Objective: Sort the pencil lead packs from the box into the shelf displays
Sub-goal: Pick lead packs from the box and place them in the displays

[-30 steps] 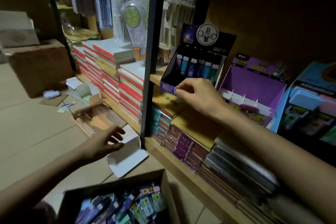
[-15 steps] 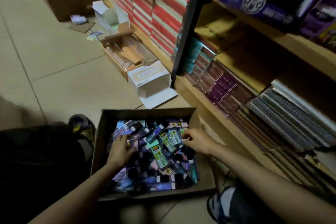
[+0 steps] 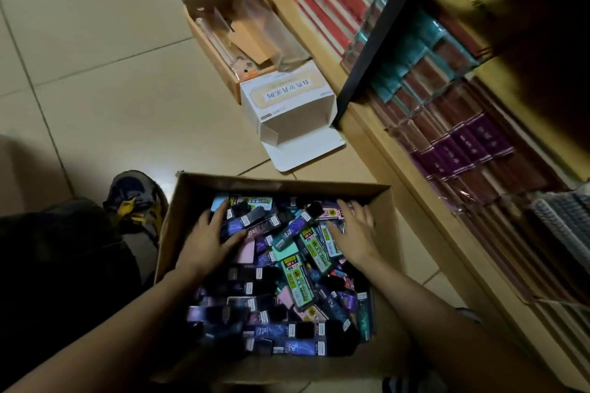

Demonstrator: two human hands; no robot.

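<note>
A brown cardboard box [image 3: 388, 210] sits on the floor between my legs, filled with several pencil lead packs [image 3: 287, 277] in purple, teal, pink and black. Both hands are inside it. My left hand [image 3: 207, 239] lies on the left part of the pile, fingers spread over the packs, thumb against a dark purple pack. My right hand [image 3: 352, 233] rests flat on the packs at the right, fingers straight and pointing to the box's far wall. Neither hand plainly grips a pack. The shelf displays are out of view.
A wooden shelf unit [image 3: 399, 150] with stacked notebooks runs along the right, with a black upright post [image 3: 383, 35]. On the floor beyond the box lie an open white carton [image 3: 287, 105] and a brown box of scraps [image 3: 236, 38]. My shoe [image 3: 134, 198] is left of the box.
My right hand left the display on the shelf and came down into the box. My left hand moved from the floor into the box. My view dropped from the shelf to the box.
</note>
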